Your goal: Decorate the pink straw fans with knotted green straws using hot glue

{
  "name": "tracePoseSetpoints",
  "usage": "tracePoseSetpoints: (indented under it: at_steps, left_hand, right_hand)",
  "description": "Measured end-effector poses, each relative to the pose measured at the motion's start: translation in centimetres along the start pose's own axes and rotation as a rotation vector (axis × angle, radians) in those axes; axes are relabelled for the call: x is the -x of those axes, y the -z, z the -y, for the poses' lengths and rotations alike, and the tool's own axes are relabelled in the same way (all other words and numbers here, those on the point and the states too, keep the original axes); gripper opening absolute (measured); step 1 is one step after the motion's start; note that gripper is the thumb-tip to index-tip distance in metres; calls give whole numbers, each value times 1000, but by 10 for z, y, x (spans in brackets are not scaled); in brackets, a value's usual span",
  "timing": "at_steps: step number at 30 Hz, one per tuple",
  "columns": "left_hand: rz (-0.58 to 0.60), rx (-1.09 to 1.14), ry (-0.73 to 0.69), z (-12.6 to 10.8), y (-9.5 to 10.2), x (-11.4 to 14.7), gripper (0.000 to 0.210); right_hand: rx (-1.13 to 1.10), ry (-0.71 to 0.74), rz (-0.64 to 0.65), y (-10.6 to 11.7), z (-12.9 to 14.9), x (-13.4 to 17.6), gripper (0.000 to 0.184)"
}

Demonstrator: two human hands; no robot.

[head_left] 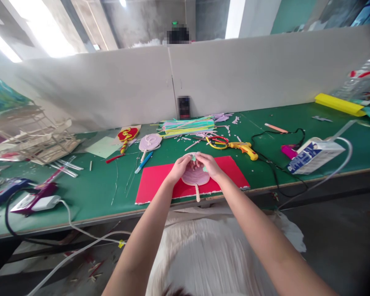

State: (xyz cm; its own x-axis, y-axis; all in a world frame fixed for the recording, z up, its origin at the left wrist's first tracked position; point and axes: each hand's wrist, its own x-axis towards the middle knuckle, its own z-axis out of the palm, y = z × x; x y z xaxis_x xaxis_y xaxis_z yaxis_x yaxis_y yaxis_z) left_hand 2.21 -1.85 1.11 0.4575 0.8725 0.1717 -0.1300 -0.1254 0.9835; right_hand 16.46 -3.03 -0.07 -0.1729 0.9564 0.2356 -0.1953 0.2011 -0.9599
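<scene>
A round lilac fan-shaped craft piece [195,177] with ridged rows and a short pale handle [197,193] rests on a red board [154,183]. My left hand [181,165] and my right hand [210,164] meet over its far part, fingers curled inward and nearly touching. Between the fingertips shows a small mint-green piece [193,158]. A second mint-green bit [205,169] peeks out below my right hand. The fingers partly hide how each hand grips, and they cover the far part of the lilac fan.
Beyond the board lie colourful craft strips [188,126], another lilac fan [150,142], a blue pen [144,162], red-yellow scissors [217,142] and a yellow glue gun [245,149]. A carton [316,155] and cable stand right; a power strip [38,199] and stick model [38,139] are left.
</scene>
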Motion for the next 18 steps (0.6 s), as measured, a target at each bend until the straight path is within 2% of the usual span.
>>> tracePoseSetpoints:
  at_steps: [3, 7, 11, 18]
  left_hand:
    - [-2, 78, 38, 2, 1, -1, 37]
    - [0, -31, -23, -2, 1, 0, 31]
    - [7, -99, -24, -6, 1, 2, 27]
    - [54, -158, -23, -6, 2, 3, 28]
  right_hand:
    - [34, 12, -10, 0, 0, 0, 31]
    - [32, 3, -49, -1, -1, -1, 27]
    - [81, 21, -90, -2, 1, 0, 27]
    - [158, 28, -63, -3, 6, 2, 27]
